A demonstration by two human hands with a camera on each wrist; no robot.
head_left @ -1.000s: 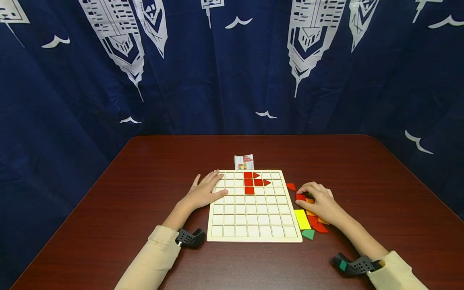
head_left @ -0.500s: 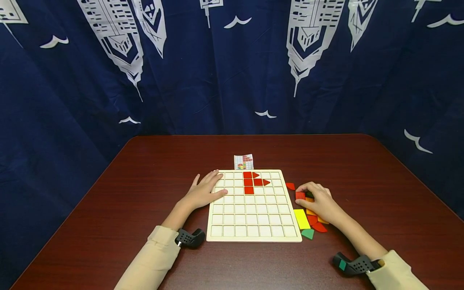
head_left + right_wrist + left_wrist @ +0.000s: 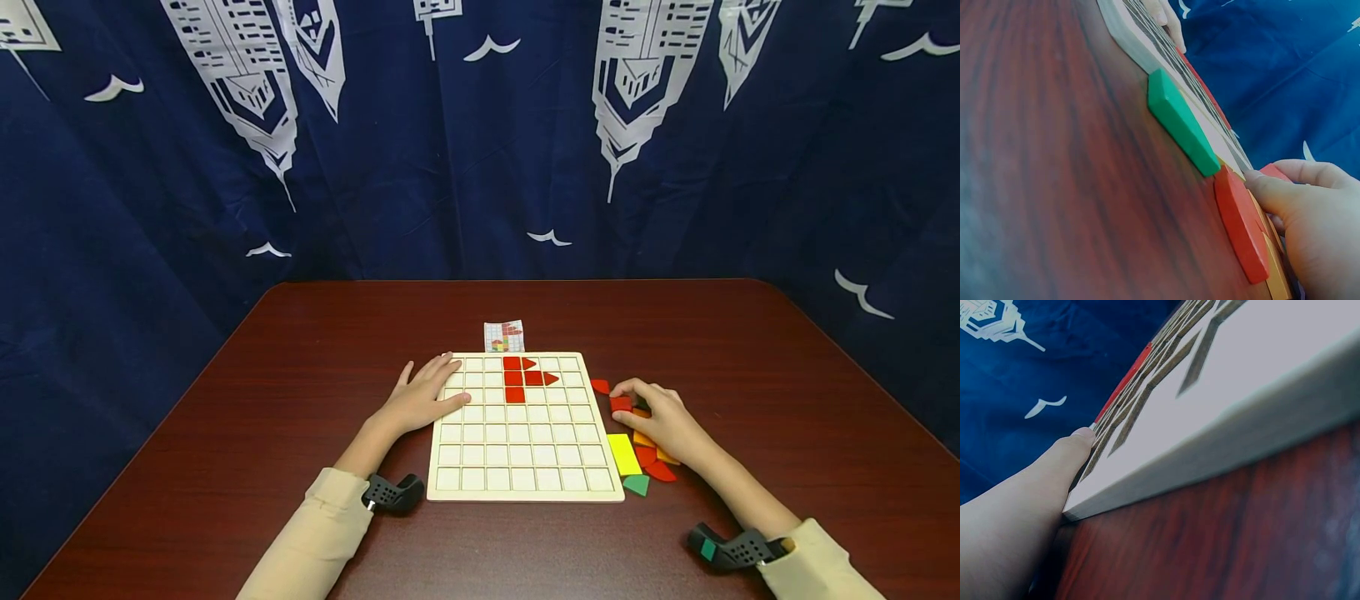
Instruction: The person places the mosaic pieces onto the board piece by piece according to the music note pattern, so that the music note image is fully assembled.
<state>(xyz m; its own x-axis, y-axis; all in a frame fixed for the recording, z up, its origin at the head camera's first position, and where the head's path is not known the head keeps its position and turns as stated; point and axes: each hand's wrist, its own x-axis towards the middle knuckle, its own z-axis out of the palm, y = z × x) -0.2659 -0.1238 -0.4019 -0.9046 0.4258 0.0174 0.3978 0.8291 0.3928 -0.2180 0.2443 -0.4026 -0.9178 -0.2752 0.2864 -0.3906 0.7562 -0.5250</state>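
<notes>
My left hand (image 3: 423, 398) lies with straight fingers over the upper left edge of a pale wooden grid board (image 3: 525, 497), its thumb on the grid; the left wrist view has the thumb (image 3: 1075, 447) at the board's side. Right of the board, my right hand (image 3: 662, 421) pinches a red square block (image 3: 621, 404) between thumb and forefinger. Part of that red block (image 3: 1274, 171) shows past the fingers in the right wrist view. Several red squares (image 3: 515, 395) and two red pointed pieces (image 3: 551, 378) sit in the board's upper cells.
Beside the board's right edge lie a yellow block (image 3: 625, 454), a green piece (image 3: 637, 485), red rounded pieces (image 3: 660, 472) and orange blocks (image 3: 642, 439), partly under my right hand. Another red piece (image 3: 600, 387) lies farther back. A small printed pattern card (image 3: 504, 337) lies behind the board.
The red square block, pinched by my right hand, has tilted and shifted very slightly left. My left hand stays in place on the board.
</notes>
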